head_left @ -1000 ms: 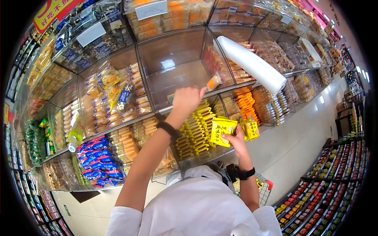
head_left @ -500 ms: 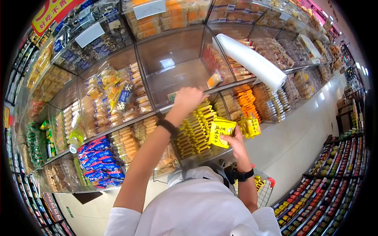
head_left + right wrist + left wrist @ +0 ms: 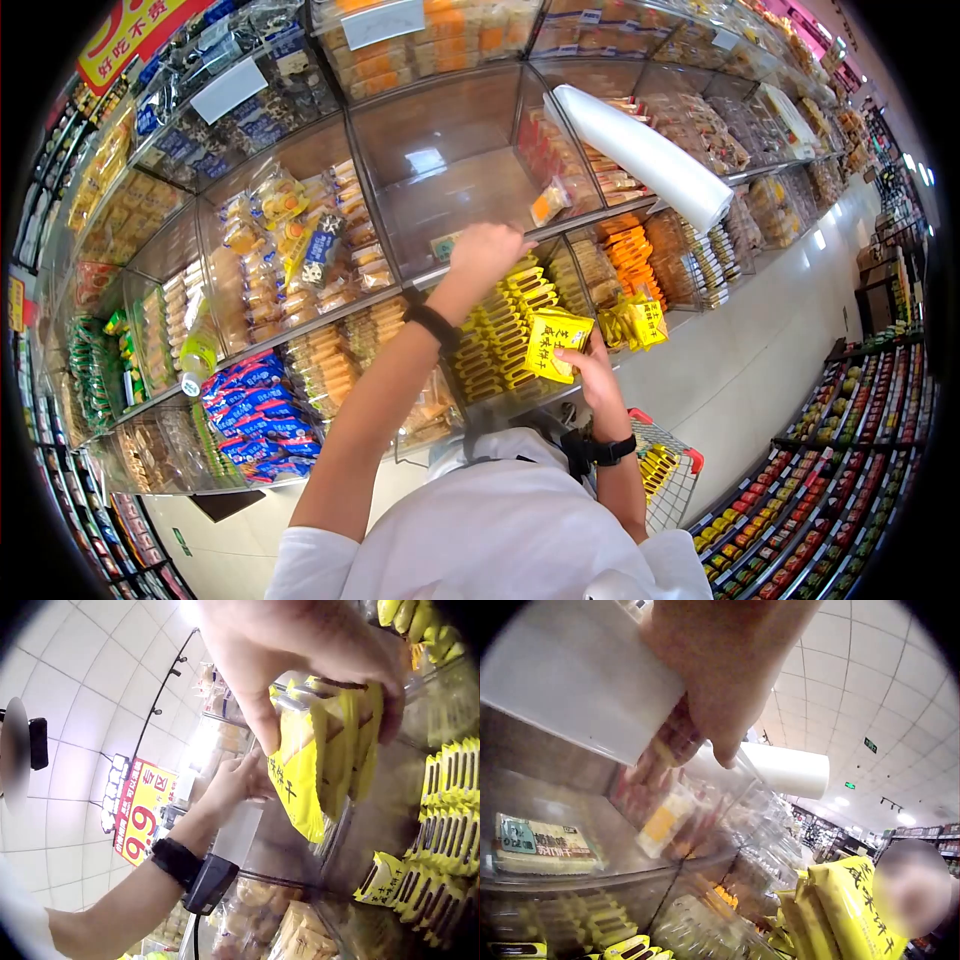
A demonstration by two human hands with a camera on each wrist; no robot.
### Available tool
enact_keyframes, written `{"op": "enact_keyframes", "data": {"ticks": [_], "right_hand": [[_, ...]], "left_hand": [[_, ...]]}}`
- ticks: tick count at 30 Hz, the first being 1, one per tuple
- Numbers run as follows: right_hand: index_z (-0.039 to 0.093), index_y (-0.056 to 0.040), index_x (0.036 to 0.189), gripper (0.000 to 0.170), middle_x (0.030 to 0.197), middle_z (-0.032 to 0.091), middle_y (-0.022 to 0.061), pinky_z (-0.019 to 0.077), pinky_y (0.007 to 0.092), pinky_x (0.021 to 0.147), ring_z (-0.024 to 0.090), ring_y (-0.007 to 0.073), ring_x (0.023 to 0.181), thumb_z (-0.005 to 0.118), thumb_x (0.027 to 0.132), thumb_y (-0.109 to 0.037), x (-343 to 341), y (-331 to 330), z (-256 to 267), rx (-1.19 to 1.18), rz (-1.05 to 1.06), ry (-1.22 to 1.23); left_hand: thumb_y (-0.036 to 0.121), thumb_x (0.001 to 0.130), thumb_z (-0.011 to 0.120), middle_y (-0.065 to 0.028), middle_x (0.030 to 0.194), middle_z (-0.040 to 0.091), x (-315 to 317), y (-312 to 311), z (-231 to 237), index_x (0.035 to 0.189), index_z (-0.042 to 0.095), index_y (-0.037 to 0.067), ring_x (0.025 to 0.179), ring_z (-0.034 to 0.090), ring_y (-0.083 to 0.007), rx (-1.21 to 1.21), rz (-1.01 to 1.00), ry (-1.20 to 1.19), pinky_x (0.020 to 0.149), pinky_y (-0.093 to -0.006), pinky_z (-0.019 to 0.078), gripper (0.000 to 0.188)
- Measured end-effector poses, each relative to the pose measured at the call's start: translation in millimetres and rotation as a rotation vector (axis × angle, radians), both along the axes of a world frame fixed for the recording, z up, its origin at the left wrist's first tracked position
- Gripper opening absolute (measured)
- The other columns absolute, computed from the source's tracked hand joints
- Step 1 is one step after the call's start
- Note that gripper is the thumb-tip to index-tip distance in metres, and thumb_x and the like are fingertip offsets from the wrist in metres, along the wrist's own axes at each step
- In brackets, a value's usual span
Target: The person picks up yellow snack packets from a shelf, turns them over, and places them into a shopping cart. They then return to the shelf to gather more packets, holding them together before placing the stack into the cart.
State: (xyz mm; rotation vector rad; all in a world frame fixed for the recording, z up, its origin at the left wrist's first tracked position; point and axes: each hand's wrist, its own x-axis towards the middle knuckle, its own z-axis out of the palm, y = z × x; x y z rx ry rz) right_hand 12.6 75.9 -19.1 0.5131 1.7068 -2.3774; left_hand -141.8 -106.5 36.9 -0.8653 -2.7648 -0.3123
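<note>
My left hand [image 3: 488, 255] grips the edge of a clear lid with a white label [image 3: 577, 675], raised at the front of a bin [image 3: 430, 205]. In the left wrist view, its fingers show through the clear plastic. A single wrapped biscuit packet [image 3: 547, 847] lies inside that bin. My right hand [image 3: 597, 375] holds several yellow biscuit packets [image 3: 337, 754] bunched together, thumb on the front one. They are over the lower bin, where rows of matching yellow packets [image 3: 495, 335] lie. More yellow packets [image 3: 635, 322] show just beyond the right hand.
A large white roll of plastic bags [image 3: 645, 160] lies slantwise across the bins at the right. Beside my right side stands a shopping cart [image 3: 672, 485] with yellow packets inside. A green-tinted bottle [image 3: 197, 355] and blue snack packets [image 3: 262, 415] are at the left.
The yellow packets in my right hand have shifted slightly left and toward me. More of the cart shows beside me. My left hand stays at the bin's front edge.
</note>
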Motion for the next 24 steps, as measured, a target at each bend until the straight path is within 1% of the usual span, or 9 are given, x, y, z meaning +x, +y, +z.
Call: {"op": "enact_keyframes", "data": {"ticks": [7, 12, 15, 17, 19, 20, 22, 23, 24], "right_hand": [[0.037, -0.0023, 0.119, 0.061, 0.109, 0.054, 0.0101, 0.0406, 0.0317, 0.087, 0.052, 0.0208, 0.101, 0.067, 0.066, 0.001, 0.0, 0.1, -9.5, -0.008, -0.021, -0.041], [0.038, -0.0016, 0.118, 0.059, 0.107, 0.053, 0.0092, 0.0394, 0.0306, 0.088, 0.051, 0.0199, 0.102, 0.066, 0.066, 0.001, -14.9, -5.0, -4.5, 0.030, -0.019, -0.049], [0.039, -0.0016, 0.118, 0.060, 0.110, 0.052, 0.0093, 0.0381, 0.0306, 0.089, 0.050, 0.0198, 0.103, 0.066, 0.065, 0.002, -31.2, -9.6, 6.0, -0.038, -0.018, 0.018], [0.038, -0.0019, 0.120, 0.062, 0.113, 0.051, 0.0096, 0.0378, 0.0319, 0.090, 0.049, 0.0204, 0.105, 0.064, 0.065, 0.004, -43.3, -9.8, 11.5, -0.154, -0.050, 0.055], [0.038, -0.0022, 0.121, 0.062, 0.114, 0.051, 0.0098, 0.0382, 0.0324, 0.090, 0.049, 0.0208, 0.105, 0.063, 0.065, 0.005, -59.6, -11.2, 33.7, -0.277, -0.072, 0.088], [0.038, -0.0024, 0.121, 0.061, 0.115, 0.050, 0.0099, 0.0386, 0.0331, 0.091, 0.049, 0.0214, 0.106, 0.062, 0.065, 0.005, -68.5, -10.9, 40.3, -0.293, -0.089, 0.144], [0.038, -0.0019, 0.121, 0.061, 0.114, 0.051, 0.0100, 0.0393, 0.0334, 0.090, 0.050, 0.0216, 0.104, 0.061, 0.065, 0.003, -91.7, -11.3, 52.7, -0.299, -0.103, 0.227], [0.037, -0.0015, 0.121, 0.061, 0.113, 0.051, 0.0103, 0.0397, 0.0339, 0.090, 0.050, 0.0218, 0.104, 0.061, 0.065, 0.003, -104.6, -10.6, 59.0, -0.312, -0.092, 0.254], [0.037, -0.0010, 0.121, 0.061, 0.113, 0.051, 0.0107, 0.0402, 0.0343, 0.090, 0.051, 0.0220, 0.104, 0.061, 0.065, 0.002, -118.0, -12.8, 66.0, -0.291, -0.079, 0.272]], "left_hand": [[0.042, 0.081, 0.052, -0.0118, 0.055, 0.058, 0.2, 0.3, 0.6, 0.074, 0.055, 0.003, 0.053, 0.061, -0.0238, -0.033, -0.008, 0.037, 0.049, -0.0334, 0.0493, 0.039], [0.042, 0.082, 0.051, -0.0077, 0.046, 0.054, 1.0, -0.5, 3.2, 0.072, 0.054, 0.003, 0.044, 0.058, -0.0220, -0.032, -0.012, 0.073, 0.043, -0.0302, 0.0464, 0.040], [0.043, 0.082, 0.051, -0.0074, 0.046, 0.054, -0.5, 0.7, 2.6, 0.070, 0.052, 0.004, 0.044, 0.058, -0.0213, -0.058, 0.003, 0.016, 0.042, -0.0298, 0.0458, 0.040], [0.039, 0.081, 0.053, -0.0074, 0.046, 0.054, -2.4, 0.4, -1.1, 0.068, 0.051, 0.005, 0.044, 0.058, -0.0207, -0.074, 0.001, 0.038, 0.040, -0.0298, 0.0452, 0.036], [0.036, 0.080, 0.054, -0.0075, 0.047, 0.054, -3.5, 0.9, -8.2, 0.068, 0.051, 0.005, 0.044, 0.058, -0.0207, -0.121, 0.013, 0.068, 0.040, -0.0300, 0.0451, 0.033], [0.032, 0.079, 0.055, -0.0087, 0.051, 0.056, -3.6, 1.6, -9.5, 0.068, 0.051, 0.005, 0.046, 0.058, -0.0210, -0.140, 0.016, 0.028, 0.041, -0.0308, 0.0454, 0.029], [0.020, 0.075, 0.052, -0.0097, 0.055, 0.058, -4.2, 0.3, -6.6, 0.082, 0.055, 0.000, 0.048, 0.059, -0.0235, -0.041, -0.013, -0.038, 0.044, -0.0348, 0.0464, 0.021], [0.014, 0.073, 0.051, -0.0102, 0.058, 0.060, -4.4, -0.6, -3.7, 0.089, 0.058, -0.002, 0.049, 0.060, -0.0248, 0.008, -0.027, -0.071, 0.045, -0.0368, 0.0470, 0.024], [0.020, 0.079, 0.050, -0.0134, 0.062, 0.060, -4.5, -1.0, 1.0, 0.092, 0.058, -0.003, 0.062, 0.062, -0.0267, 0.041, -0.008, -0.235, 0.054, -0.0369, 0.0486, 0.028]]}}
